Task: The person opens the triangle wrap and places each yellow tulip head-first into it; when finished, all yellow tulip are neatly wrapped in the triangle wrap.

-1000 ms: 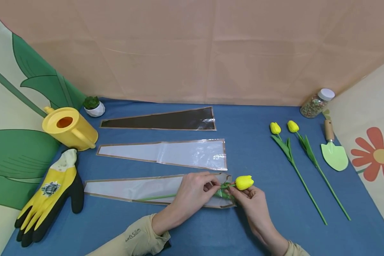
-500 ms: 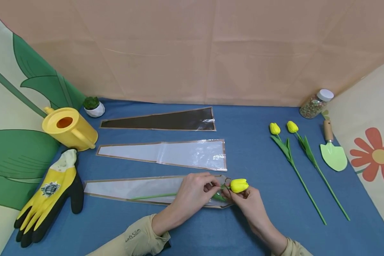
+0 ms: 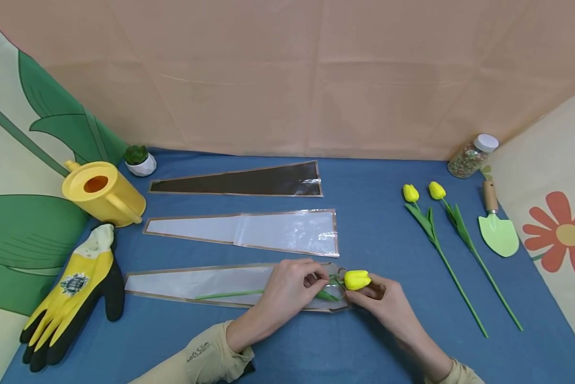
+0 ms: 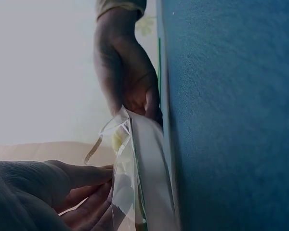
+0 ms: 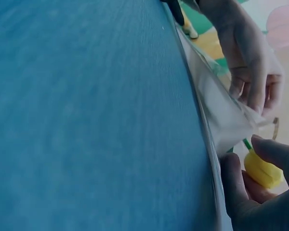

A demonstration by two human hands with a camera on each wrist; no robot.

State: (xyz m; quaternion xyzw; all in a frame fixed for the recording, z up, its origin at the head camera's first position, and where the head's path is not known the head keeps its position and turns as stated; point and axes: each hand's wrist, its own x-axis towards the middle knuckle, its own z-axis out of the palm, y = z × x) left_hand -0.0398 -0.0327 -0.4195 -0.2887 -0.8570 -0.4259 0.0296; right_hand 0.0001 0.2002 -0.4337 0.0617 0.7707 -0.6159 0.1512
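A yellow tulip [image 3: 357, 279] is held at its head by the right hand [image 3: 388, 306], whose grip is closed around the bloom, while the mouth of the nearest clear sleeve [image 3: 210, 283] is pinched open by the left hand [image 3: 287, 288]. Compared with a second ago, the bloom has been brought leftward, from beyond the sleeve's wide end to right at its opening, and the green stem has been slid further down inside the sleeve, which lies flat on the blue table [image 3: 373, 234]. The flower is therefore judged to be nearly seated, with only the head left outside. In the right wrist view the bloom [image 5: 262, 169] is seen just beside the lifted plastic edge. Two more tulips [image 3: 440, 234] are laid well apart to the right, and two further sleeves [image 3: 268, 229] lie untouched on the far side.
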